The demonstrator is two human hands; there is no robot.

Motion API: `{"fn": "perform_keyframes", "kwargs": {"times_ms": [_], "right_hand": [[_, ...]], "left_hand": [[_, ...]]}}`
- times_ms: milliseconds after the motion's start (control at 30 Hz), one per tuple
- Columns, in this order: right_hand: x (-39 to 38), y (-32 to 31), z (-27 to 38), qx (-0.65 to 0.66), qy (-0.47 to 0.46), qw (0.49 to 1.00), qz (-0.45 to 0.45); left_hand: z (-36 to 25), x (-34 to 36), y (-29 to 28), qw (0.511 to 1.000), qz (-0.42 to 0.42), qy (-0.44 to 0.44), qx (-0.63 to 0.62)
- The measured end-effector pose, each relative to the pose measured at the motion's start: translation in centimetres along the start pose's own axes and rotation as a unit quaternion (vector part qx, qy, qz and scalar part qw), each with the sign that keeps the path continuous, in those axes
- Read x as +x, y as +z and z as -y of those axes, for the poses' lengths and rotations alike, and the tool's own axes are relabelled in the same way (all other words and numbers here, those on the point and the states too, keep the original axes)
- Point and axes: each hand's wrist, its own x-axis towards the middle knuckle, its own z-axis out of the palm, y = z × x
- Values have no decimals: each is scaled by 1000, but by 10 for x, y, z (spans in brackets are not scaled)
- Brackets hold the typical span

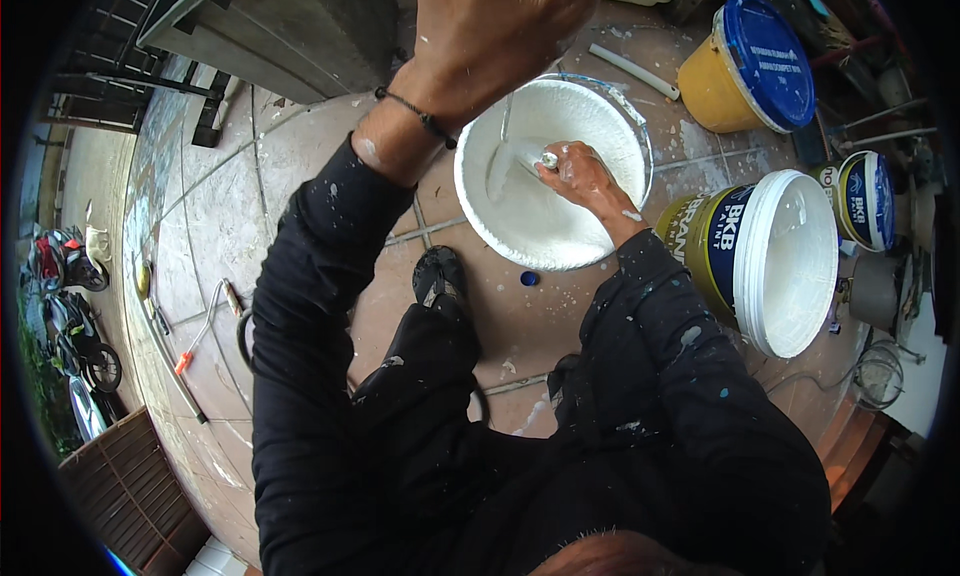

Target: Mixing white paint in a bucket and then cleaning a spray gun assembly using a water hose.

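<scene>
A wide white bucket, coated inside with white paint, stands on the tiles in front of my feet. My right hand reaches over it with its fingers closed round a small pale, shiny-tipped object; its kind is hard to make out. My left hand is raised beyond the bucket's far left rim, at the top edge of the view. Its fingers are mostly cut off or hidden, so its grip cannot be told. Below the left wrist, a thin whitish rod slants down into the bucket.
An open paint pail lies or tilts at right, near my right forearm. Behind it stand a yellow tub with a blue lid and a smaller paint tub. A white pipe and a blue cap lie on the tiles.
</scene>
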Motion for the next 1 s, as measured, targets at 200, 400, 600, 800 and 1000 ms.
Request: {"fn": "perform_keyframes", "kwargs": {"times_ms": [200, 400, 600, 800, 1000], "right_hand": [[-7, 7, -2, -48, -19, 997, 55], [0, 2, -9, 0, 21, 1000, 24], [-15, 3, -11, -44, 21, 996, 75], [-4, 9, -1, -2, 43, 998, 38], [-14, 6, -3, -63, 24, 995, 70]], "left_hand": [[-4, -27, -2, 999, -19, -29, 28], [7, -20, 2, 993, 6, 86, -84], [-9, -21, -12, 1000, -2, -24, 12], [-16, -16, -7, 999, 16, -14, 39], [-20, -16, -10, 998, 20, -9, 60]]}}
